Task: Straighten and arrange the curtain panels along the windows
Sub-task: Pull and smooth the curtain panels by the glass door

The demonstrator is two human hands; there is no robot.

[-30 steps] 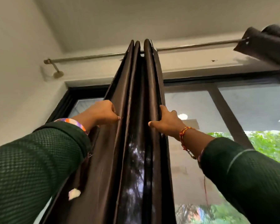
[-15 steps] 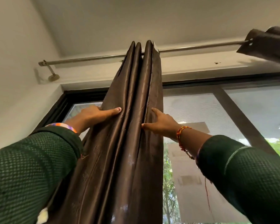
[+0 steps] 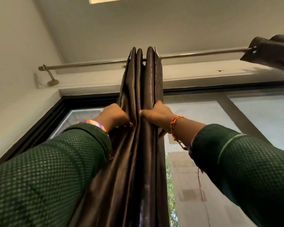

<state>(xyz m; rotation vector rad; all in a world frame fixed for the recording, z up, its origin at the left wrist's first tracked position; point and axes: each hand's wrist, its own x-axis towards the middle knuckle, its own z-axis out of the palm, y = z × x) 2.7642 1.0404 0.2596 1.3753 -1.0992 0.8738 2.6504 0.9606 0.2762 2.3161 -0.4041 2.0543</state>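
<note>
hands now clench curtain [image 3: 143,89] — rod [image 3: 92,63] overhead

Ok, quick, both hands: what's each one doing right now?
Left hand: fingers curled, gripping the brown curtain panel's left folds.
Right hand: gripping the same panel's right folds.

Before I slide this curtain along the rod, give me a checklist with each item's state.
1. Left hand grips the curtain: ok.
2. Right hand grips the curtain: ok.
3. Pleats gathered evenly at the top: ok.
4. Rod bare to the right, up to the second panel: ok.
5. Rod bracket firm on the wall: cannot tell.
6. Curtain's bottom hangs free: cannot tell, out of view.
</note>
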